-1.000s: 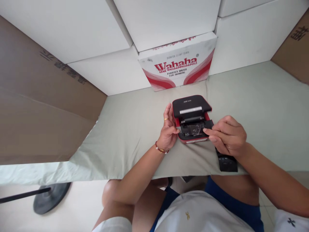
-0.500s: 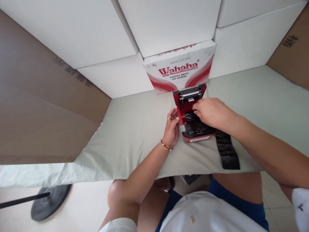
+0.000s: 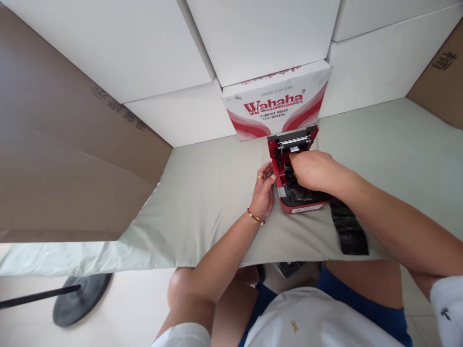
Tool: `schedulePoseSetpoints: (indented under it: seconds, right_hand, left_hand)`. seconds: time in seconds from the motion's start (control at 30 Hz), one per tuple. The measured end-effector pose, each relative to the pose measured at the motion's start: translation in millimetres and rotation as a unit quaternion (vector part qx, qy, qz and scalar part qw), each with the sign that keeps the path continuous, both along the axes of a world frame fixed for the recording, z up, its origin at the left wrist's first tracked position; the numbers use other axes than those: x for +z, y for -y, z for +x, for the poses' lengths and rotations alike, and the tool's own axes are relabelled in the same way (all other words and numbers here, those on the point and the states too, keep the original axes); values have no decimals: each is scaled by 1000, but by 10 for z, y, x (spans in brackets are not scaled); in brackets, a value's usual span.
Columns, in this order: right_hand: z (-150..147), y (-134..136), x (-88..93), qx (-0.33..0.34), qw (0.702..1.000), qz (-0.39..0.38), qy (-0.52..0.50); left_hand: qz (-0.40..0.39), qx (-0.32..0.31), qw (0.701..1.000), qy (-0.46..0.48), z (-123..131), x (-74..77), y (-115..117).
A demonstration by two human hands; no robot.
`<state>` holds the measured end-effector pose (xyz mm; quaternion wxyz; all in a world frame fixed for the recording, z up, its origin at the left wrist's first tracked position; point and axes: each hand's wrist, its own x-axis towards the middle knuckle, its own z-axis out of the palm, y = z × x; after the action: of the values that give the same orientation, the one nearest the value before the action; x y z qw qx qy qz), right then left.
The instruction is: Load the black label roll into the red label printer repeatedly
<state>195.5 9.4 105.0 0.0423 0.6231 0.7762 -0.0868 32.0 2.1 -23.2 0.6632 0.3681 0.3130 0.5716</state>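
A small red and black machine, which looks like a label printer [image 3: 306, 209], stands on the cloth with its lid [image 3: 313, 131] tipped up and back. Inside its cavity lies a glossy black roll or film [image 3: 300, 193], partly covered by my right hand. My left hand [image 3: 264, 190] rests at the printer's left side, thumb near the edge, fingers loosely curved and apart from the thumb. My right hand [image 3: 313, 168] reaches into the cavity from the right, fingers bent down and mostly hidden. Whatever they pinch does not show.
A strip of black film [image 3: 349, 229] lies on the green cloth [image 3: 202, 202] right of the printer. Behind it stands a Wahaha carton [image 3: 278, 103] against white boxes [image 3: 275, 38]. A brown carton [image 3: 72, 159] fills the left. A black round stand base [image 3: 81, 299] is on the floor.
The whole view has shifted slightly, so things sit farther right. My right hand has moved a little left and deeper into the open printer. My left hand keeps its place beside it.
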Motion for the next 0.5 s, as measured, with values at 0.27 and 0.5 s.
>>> schedulePoseSetpoints:
  seconds: [0.27,0.5]
  right_hand:
    - [98,31,44,-19,999,-22,15]
    - [120,121,-11,-54,994,36,-84]
  left_hand:
    - [-5,-8,1000,-9,13,25,12]
    - [-5,-7,1000,-9,8,5,6]
